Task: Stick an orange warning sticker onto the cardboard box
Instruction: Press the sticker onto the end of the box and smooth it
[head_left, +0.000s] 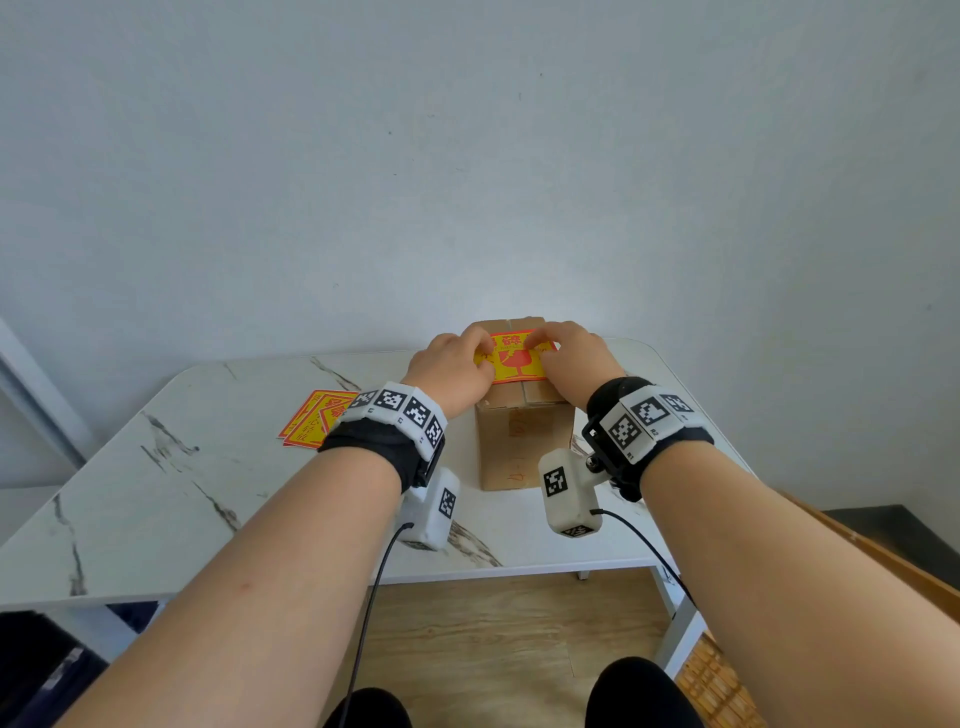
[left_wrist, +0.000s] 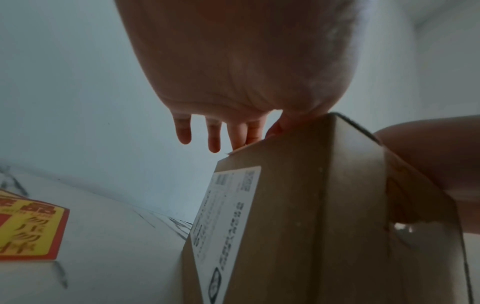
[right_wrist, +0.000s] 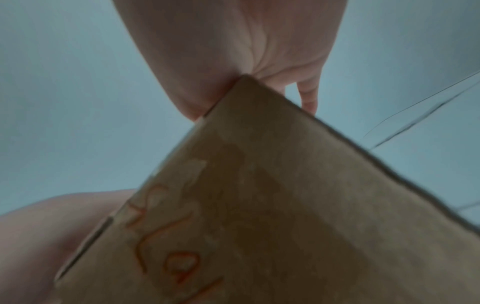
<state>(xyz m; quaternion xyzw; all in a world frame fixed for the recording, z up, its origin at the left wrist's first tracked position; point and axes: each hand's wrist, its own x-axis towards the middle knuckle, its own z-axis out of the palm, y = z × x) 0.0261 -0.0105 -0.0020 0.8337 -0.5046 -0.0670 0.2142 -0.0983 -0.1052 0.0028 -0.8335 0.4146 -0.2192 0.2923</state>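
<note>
Two hands press an orange and yellow sticker onto the top of a cardboard box on a marble-patterned table.

At the left of the head view, a small pile of spare stickers (head_left: 317, 418) lies flat on the table (head_left: 156, 493), partly hidden behind the left wristband. Just right of it, near the frame's middle, the left hand (head_left: 453, 366) rests on the left part of the sticker (head_left: 514, 358), fingers bent down onto it and gripping nothing. The sticker lies flat on top of the box (head_left: 522, 441), which stands upright at the table's far edge. The right hand (head_left: 574, 358) covers the sticker's right edge, fingertips likewise pressing down with nothing held. In the left wrist view a white printed label (left_wrist: 226, 222) shows on the box's side.
</note>
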